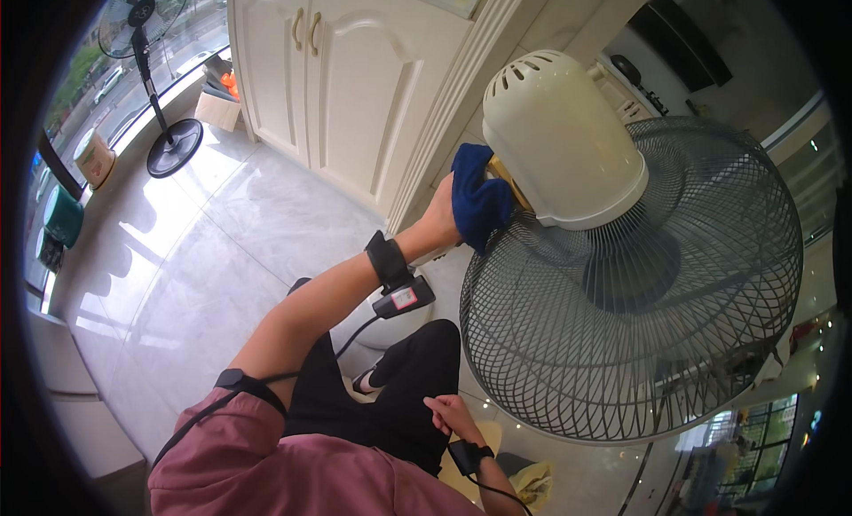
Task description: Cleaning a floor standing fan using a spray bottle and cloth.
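Note:
My left hand (442,213) is shut on a dark blue cloth (478,198), pressed against the side of a standing fan, beside its cream motor housing (559,143). Part of the hand is hidden by the cloth. A yellowish part (509,183) shows between cloth and housing. The fan's round grey wire grille (626,356) fills the right side of the view, facing away from the housing. My right hand (452,415) rests low by my right thigh, its fingers loosely curled and apart, holding nothing.
White cabinet doors (359,83) stand ahead. At the left, a black standing fan (174,148), an open cardboard box (218,107) and several pots (63,213) are by the window. A yellow plastic bag (534,486) lies near my right forearm. Cables run from both wrist straps.

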Demonstrator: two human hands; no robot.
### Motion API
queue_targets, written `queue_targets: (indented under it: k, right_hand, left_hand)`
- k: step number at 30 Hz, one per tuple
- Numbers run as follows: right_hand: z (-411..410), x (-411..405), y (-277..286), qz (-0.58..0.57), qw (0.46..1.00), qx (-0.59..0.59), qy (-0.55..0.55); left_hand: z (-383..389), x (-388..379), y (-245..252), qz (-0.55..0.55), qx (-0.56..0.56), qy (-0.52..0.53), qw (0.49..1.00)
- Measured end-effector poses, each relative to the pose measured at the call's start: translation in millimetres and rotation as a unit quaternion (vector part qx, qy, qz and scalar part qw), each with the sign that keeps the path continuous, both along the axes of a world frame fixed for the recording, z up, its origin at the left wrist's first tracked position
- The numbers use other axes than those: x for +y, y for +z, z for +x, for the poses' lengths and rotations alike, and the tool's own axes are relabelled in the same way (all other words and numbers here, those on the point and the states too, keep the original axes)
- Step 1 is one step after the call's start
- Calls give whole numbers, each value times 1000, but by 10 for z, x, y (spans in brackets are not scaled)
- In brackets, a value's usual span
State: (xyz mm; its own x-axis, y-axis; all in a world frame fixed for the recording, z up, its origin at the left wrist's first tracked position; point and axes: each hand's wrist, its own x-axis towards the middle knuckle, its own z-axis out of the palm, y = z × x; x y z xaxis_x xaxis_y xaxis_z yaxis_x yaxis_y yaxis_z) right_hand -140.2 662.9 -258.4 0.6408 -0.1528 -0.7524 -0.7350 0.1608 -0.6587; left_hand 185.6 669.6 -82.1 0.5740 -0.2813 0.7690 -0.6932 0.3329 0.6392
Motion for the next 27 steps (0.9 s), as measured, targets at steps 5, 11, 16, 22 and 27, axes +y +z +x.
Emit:
queue_targets:
  k: [5, 11, 16, 22, 27]
  right_hand:
    - [16, -3, -21, -5, 1000, 10, -9]
    - [23, 2, -27, -33, 999, 16, -3]
    - [-34, -61, -216, -36, 999, 25, 12]
    - [-121, -146, -469, -56, 997, 26, 48]
    - [-288, -259, -878, -44, 998, 41, 29]
  left_hand:
    - [-92, 14, 131, -28, 116, -51, 991]
    - [-142, 16, 209, 3, -111, 117, 987]
    - [-34, -73, 90, -3, -62, 130, 990]
    - [-2, -26, -22, 3, -129, 160, 979]
    - [-122, -76, -1, 7, -39, 119, 992]
